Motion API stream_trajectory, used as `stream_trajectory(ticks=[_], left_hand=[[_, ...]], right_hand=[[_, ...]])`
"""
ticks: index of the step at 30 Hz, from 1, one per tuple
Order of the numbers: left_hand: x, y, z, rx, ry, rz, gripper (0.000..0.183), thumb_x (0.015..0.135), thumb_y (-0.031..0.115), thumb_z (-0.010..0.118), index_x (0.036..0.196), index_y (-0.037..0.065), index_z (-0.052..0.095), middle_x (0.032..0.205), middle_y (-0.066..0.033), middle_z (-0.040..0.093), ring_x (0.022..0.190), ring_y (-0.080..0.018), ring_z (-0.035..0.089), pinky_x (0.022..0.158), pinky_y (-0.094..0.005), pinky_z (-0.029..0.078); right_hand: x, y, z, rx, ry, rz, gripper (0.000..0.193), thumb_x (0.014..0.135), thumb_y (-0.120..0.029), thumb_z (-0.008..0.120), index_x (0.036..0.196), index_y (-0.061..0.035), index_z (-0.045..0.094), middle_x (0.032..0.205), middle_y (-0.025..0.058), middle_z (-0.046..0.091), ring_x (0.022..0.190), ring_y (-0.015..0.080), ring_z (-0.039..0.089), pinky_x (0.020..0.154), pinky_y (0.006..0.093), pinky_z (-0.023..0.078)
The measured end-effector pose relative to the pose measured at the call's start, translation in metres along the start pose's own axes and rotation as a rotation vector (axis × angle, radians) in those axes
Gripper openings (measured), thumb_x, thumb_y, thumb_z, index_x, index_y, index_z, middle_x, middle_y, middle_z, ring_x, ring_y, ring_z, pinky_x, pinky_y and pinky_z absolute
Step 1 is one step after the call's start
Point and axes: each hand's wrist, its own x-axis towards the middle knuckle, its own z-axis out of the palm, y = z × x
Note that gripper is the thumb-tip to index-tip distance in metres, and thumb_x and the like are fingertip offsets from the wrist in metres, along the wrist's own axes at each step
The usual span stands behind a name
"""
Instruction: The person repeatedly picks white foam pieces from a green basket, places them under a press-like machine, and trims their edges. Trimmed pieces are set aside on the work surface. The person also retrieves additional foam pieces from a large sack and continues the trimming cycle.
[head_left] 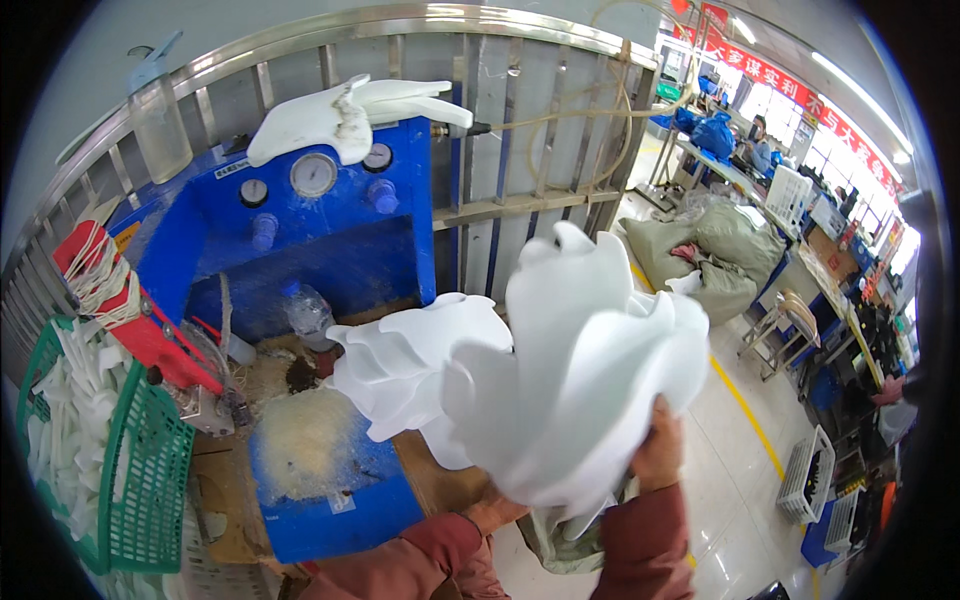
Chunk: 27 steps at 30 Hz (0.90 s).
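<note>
A bundle of white, wavy-edged, foam-like sheets (570, 390) stands tilted in front of me, raised above the floor. My right hand (658, 448) is closed round its right edge, the thumb side showing. At its lower left edge my left hand (497, 510) grips the bundle from below, most of its fingers hidden behind the sheets. More white wavy sheets (415, 350) lie just left of the bundle, over a brown surface, partly covered by it. Both forearms are in dark red sleeves.
Behind is a blue machine (330, 215) with gauges and knobs; a dirty white piece (330, 120) lies on top. Left are a red arm wound with cord (125, 300) and a green basket (140, 470) of white scraps. Sacks (715, 250) and workbenches stand right. A plastic bottle (308, 312) lies inside.
</note>
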Motion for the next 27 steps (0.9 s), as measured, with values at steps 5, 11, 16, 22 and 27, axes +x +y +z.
stream_trajectory(ticks=[5, 11, 16, 22, 27], left_hand=[[0.001, 0.006, -0.005, -0.032, 0.034, 0.027, 0.014, 0.091, 0.015, 0.058, 0.098, 0.006, 0.068, 0.078, -0.0133, 0.070, 0.079, -0.0288, 0.070, 0.070, -0.0411, 0.057], [-0.001, 0.007, -0.012, -0.069, 0.067, 0.056, 0.011, 0.089, 0.014, 0.059, 0.094, 0.008, 0.067, 0.077, -0.0126, 0.068, 0.075, -0.0273, 0.069, 0.068, -0.0399, 0.056], [-0.004, 0.011, -0.017, -0.088, 0.089, 0.074, 0.008, 0.087, 0.013, 0.060, 0.090, 0.009, 0.066, 0.076, -0.0120, 0.067, 0.073, -0.0261, 0.068, 0.066, -0.0389, 0.056], [0.004, 0.005, -0.039, 0.123, 0.054, 0.142, 0.004, 0.087, 0.011, 0.061, 0.087, 0.010, 0.064, 0.072, -0.0098, 0.064, 0.067, -0.0244, 0.066, 0.059, -0.0381, 0.054], [0.005, 0.013, -0.055, -0.202, 0.195, -0.057, 0.021, 0.097, 0.007, 0.064, 0.115, 0.000, 0.071, 0.089, -0.0218, 0.071, 0.081, -0.0383, 0.070, 0.071, -0.0449, 0.056]], right_hand=[[-0.003, 0.100, 0.094, 0.263, -0.011, 0.220, 0.050, 0.104, -0.025, 0.061, 0.144, 0.0009, 0.045, 0.132, 0.0147, 0.060, 0.118, 0.0263, 0.061, 0.102, 0.0424, 0.052], [-0.028, 0.145, 0.128, -0.164, -0.192, 0.461, 0.054, 0.102, -0.030, 0.065, 0.140, 0.0052, 0.048, 0.132, 0.0175, 0.058, 0.119, 0.0266, 0.061, 0.100, 0.0421, 0.053], [-0.036, 0.121, 0.098, -0.290, -0.349, 0.508, 0.048, 0.103, -0.020, 0.064, 0.143, 0.0038, 0.051, 0.130, 0.0172, 0.065, 0.115, 0.0260, 0.066, 0.097, 0.0390, 0.056], [-0.038, 0.079, 0.013, -0.350, -0.116, 0.280, 0.032, 0.106, -0.020, 0.060, 0.129, 0.0022, 0.062, 0.106, 0.0121, 0.072, 0.094, 0.0195, 0.070, 0.084, 0.0335, 0.057], [-0.047, 0.101, -0.109, -0.265, 0.314, 0.342, 0.029, 0.105, -0.022, 0.061, 0.123, 0.0002, 0.062, 0.104, 0.0100, 0.071, 0.090, 0.0186, 0.069, 0.078, 0.0328, 0.056]])
